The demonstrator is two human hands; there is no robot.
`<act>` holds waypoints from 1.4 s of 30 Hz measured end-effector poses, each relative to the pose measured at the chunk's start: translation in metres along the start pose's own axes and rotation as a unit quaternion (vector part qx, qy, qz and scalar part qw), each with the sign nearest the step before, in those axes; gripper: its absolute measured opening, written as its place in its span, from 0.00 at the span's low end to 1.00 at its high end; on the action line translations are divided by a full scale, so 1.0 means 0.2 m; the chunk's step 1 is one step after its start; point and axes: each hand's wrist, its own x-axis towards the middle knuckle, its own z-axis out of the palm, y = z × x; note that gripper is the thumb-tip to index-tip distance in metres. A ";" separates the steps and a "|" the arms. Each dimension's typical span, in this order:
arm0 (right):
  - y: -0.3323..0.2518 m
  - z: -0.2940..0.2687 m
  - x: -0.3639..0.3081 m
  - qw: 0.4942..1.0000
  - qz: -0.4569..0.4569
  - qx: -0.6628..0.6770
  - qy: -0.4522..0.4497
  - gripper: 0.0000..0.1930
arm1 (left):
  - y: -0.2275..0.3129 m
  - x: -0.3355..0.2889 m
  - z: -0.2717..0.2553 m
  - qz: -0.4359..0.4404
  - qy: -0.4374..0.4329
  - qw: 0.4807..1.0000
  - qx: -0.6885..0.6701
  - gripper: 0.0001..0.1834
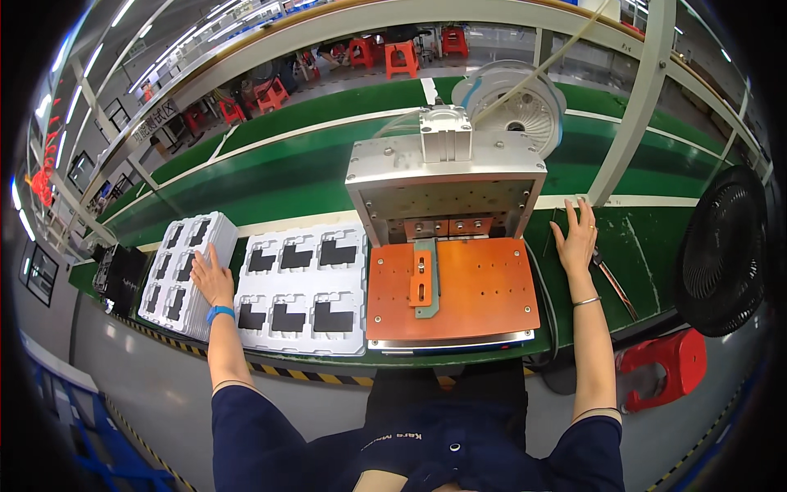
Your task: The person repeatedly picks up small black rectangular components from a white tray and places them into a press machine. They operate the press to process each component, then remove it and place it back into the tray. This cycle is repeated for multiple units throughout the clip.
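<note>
My left hand (213,280) lies with its fingers stretched out on the right edge of a stack of white plastic trays (182,215). Dark L-shaped pieces sit in the pockets of that stack's top tray. Just right of it is a second white tray (283,325), also with black L-shaped pieces in its pockets. My right hand (577,239) is spread out over the green bench top (648,246), holding nothing. A slim long tool (615,284) lies beside its wrist; its kind cannot be made out.
A metal press (446,174) with an orange base plate (484,287) stands between my hands. A black fan (721,252) is at the right, a white fan (525,107) behind the press. A black object (120,277) sits at the far left, a red stool (668,369) below right.
</note>
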 end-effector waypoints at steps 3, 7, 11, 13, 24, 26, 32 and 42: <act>0.00 0.01 0.02 1.000 -0.016 -0.004 0.004 0.29 | -0.01 0.00 0.02 0.008 0.018 1.000 0.000 0.42; 0.00 0.01 0.01 1.000 -0.012 -0.003 -0.010 0.29 | 0.01 -0.01 0.00 0.003 0.016 1.000 -0.007 0.42; 0.00 0.02 0.01 1.000 -0.010 0.003 -0.012 0.29 | 0.00 0.00 -0.01 -0.005 0.013 1.000 -0.005 0.41; -0.01 0.01 0.01 1.000 -0.008 0.003 -0.010 0.29 | 0.00 -0.02 -0.01 -0.003 0.013 1.000 -0.002 0.41; 0.00 0.02 0.00 1.000 -0.004 0.008 -0.025 0.27 | -0.01 -0.03 0.00 -0.002 0.022 1.000 -0.003 0.41; 0.01 0.02 0.00 1.000 0.000 0.006 -0.027 0.27 | 0.00 -0.02 0.00 -0.004 0.023 1.000 -0.006 0.41; 0.01 0.01 -0.01 1.000 0.004 0.010 -0.016 0.26 | 0.01 -0.02 0.01 -0.006 0.028 0.999 -0.015 0.40; 0.02 0.01 -0.03 0.999 0.028 0.035 -0.014 0.28 | 0.00 -0.03 -0.01 -0.015 0.051 0.997 -0.051 0.42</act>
